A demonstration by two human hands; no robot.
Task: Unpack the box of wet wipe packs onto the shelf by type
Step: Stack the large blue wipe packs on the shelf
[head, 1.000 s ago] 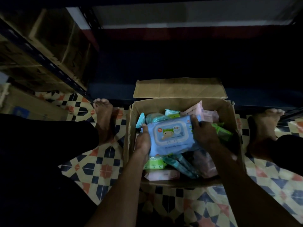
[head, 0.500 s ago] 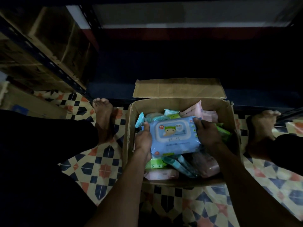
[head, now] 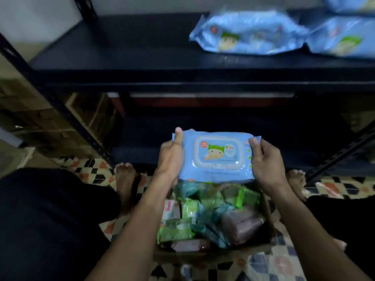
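Note:
I hold a blue baby wet wipe pack (head: 217,157) with a cartoon face flat in the air above the cardboard box (head: 265,246). My left hand (head: 171,159) grips its left end, thumb on top. My right hand (head: 265,163) grips its right end. Inside the box lie green packs (head: 176,230), teal packs (head: 211,230) and pinkish packs (head: 241,226). On the black shelf (head: 125,49) above, two matching blue packs lie side by side: one blue pack (head: 247,32) and another blue pack (head: 343,37) at the right edge.
The shelf's black upright (head: 67,110) slants down the left, with brown boxes (head: 40,118) behind it. A lower dark shelf level (head: 142,155) is behind the held pack. My bare feet (head: 125,179) rest on patterned floor tiles (head: 280,264) either side of the box.
Both hands have lifted the blue pack up out of the box. My view has tilted upward, bringing the upper shelf and its blue packs into sight.

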